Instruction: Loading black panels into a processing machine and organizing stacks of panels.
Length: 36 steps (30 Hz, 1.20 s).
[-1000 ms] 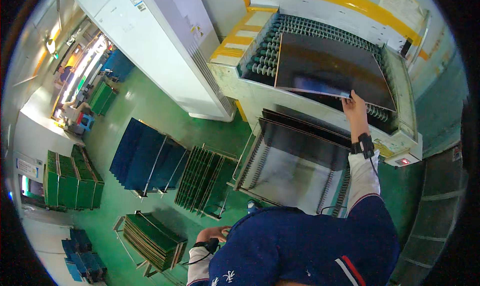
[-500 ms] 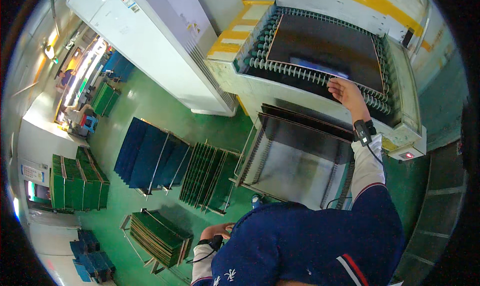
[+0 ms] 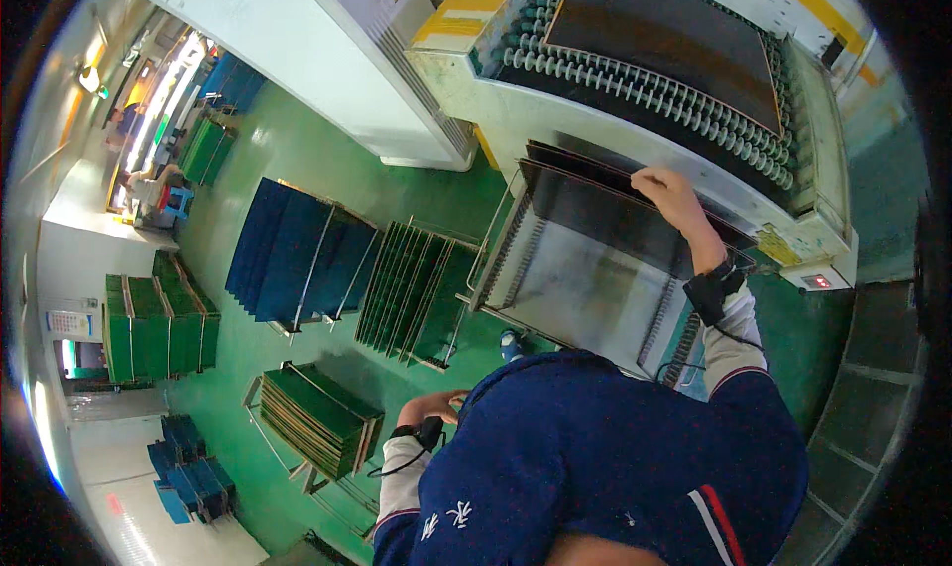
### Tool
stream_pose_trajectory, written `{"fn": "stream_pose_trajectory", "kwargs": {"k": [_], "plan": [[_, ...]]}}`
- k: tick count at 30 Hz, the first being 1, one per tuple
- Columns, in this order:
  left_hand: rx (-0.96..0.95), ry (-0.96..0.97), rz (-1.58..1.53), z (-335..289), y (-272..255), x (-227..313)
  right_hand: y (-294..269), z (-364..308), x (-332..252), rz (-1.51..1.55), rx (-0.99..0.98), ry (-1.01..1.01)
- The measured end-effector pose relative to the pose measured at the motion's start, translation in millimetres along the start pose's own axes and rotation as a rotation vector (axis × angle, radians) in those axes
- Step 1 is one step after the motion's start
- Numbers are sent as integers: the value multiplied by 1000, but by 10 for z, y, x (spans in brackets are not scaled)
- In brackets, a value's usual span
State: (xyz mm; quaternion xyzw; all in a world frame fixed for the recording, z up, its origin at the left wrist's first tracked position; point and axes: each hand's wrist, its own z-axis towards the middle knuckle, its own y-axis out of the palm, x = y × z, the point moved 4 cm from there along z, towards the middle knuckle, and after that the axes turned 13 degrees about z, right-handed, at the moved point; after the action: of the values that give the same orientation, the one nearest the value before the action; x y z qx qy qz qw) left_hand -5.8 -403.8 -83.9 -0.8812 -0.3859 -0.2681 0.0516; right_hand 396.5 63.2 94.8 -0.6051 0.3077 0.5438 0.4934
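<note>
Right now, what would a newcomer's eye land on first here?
The big dark panel lying on rows of rollers, upper right. Just below, the right hand is at the dark boards in an open rack; contact is unclear. Left of centre, a rack of blue panels stands on the green floor.

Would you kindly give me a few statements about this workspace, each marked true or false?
1. The dark panel lies on the machine's rollers. True.
2. The right hand is gripping that panel. False: it is apart from it, over the slotted rack in front of the machine.
3. The left hand is on the rollers. False: it is down beside the person's body.
4. Blue boards stand on the green floor. True.
5. The slotted rack holds dark boards. True.
</note>
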Motion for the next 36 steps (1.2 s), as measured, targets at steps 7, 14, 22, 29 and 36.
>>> {"fn": "stream_pose_trajectory", "kwargs": {"k": [7, 14, 22, 29, 36], "plan": [[68, -1, -122, 105, 145, -275, 252, -279, -100, -392, -6, -120], [48, -11, 55, -78, 206, 105, 548, -671, -223, -724, -41, -280], [101, -117, 71, 48, 363, 44, 664, -676, -192, -614, -8, -191], [165, -110, 144, 8, 277, 89, 551, -472, 123, -691, -41, -206], [144, -95, 152, 48, -48, 130, 617, -425, 128, -607, -32, -86]]}}
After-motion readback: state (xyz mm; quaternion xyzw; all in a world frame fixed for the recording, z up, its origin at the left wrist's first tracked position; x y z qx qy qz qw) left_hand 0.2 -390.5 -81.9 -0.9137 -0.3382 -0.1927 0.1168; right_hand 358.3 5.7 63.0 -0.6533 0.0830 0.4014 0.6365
